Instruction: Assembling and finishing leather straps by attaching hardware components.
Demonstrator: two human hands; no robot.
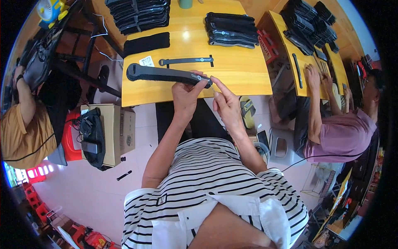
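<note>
My left hand (186, 92) grips the near end of a long black padded strap piece (159, 74) that lies across the front of the yellow wooden table (240, 74). Just to its right, my right hand (224, 99) pinches something small and thin at that same end; what it is I cannot tell. A thinner black strip (186, 61) and a small white tag (146, 61) lie just behind the strap piece. Further back sit a flat black pad (146, 43) and two stacks of black pieces (231, 29), (139, 14).
A cardboard box (120, 133) with black items stands on the floor at my left. A person in an orange top (25, 124) sits far left. At the right a person in a pink top (344, 133) works at another yellow table (304, 62) stacked with black pieces.
</note>
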